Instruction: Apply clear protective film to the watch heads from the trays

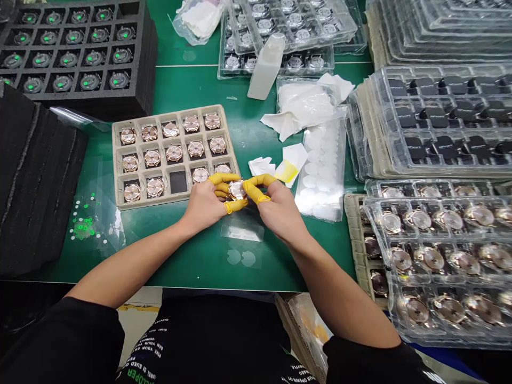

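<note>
Left hand point(204, 205) and right hand point(282, 210) both had the rose-gold watch case point(237, 190), yellow-covered fingers point(236, 206) clamped on its edges from either side. Case was held up over green desk point(172, 261), near the close right corner of beige tray point(160, 202), similar cases in rows there. White bottle point(266, 69) farther back; small green and white dots point(83, 228) lay left.

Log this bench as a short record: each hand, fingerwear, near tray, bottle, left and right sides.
Left hand: holds rose-gold watch
Right hand: at the watch's right edge
Fingerwear: yellow finger cots, both hands
Near tray: beige tray of watches
Bottle: white bottle, beyond the hands
Left side: black foam tray
Right side: clear plastic trays, stacked
</note>
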The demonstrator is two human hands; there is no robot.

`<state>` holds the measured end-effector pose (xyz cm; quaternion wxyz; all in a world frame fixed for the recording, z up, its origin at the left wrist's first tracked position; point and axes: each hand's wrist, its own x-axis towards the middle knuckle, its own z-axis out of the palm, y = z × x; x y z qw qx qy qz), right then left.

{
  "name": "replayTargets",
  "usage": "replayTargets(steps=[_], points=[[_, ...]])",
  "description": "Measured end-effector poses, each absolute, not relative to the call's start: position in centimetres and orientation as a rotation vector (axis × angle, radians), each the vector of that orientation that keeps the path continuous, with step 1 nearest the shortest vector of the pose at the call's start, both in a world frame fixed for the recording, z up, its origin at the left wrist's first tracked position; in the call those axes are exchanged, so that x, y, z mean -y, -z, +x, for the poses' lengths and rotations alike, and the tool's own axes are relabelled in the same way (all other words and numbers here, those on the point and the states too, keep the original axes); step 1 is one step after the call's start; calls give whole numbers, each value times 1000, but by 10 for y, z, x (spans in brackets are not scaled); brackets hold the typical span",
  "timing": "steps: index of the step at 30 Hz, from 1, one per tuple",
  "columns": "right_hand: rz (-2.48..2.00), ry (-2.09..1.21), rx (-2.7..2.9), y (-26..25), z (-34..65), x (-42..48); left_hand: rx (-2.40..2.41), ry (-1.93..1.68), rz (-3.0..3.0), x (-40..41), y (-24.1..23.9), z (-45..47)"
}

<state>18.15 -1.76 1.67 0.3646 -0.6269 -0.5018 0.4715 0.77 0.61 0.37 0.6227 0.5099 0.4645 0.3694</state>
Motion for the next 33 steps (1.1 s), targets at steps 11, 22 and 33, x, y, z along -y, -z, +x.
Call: replayTargets(steps=[11,22,33], points=[[-1639,-1198,1293,-19,180,17,-1087,-868,1181,-7,-3,8],[-1650,-1164,1329,-22,179,17,-1084,-871,1209,-6,-2,7],[-1954,-339,1424,-13,227,-7,-1135,-848,1219,-6,-1,8]])
